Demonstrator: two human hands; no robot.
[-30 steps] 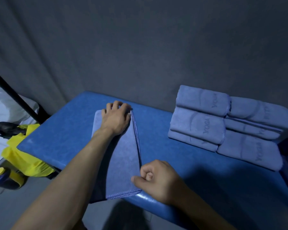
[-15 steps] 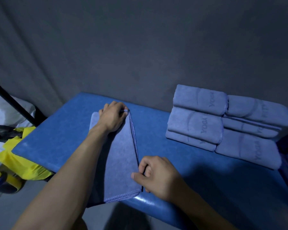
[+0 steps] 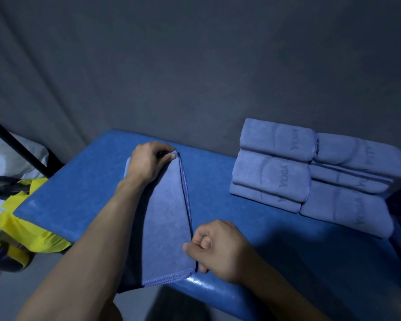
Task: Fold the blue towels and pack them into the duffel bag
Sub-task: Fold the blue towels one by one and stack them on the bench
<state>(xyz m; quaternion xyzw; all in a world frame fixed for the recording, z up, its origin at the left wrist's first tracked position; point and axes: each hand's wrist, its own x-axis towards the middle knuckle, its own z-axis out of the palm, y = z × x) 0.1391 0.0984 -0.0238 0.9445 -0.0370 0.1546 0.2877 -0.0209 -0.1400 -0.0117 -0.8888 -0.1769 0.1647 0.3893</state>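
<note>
1. Since the earlier frame, left hand (image 3: 148,162) is curling from flat into a pinch on the towel's (image 3: 166,218) far right corner; right hand (image 3: 214,247) is keeping its closed grip on the near right edge.
2. Head view: towel is lying folded lengthwise on the blue surface (image 3: 83,193), its near end reaching the front edge.
3. Folded towels (image 3: 310,179) are sitting stacked at the far right, apart from both hands.

Towel (image 3: 169,218) lies on table (image 3: 83,195), left of towel stack (image 3: 310,177).
</note>
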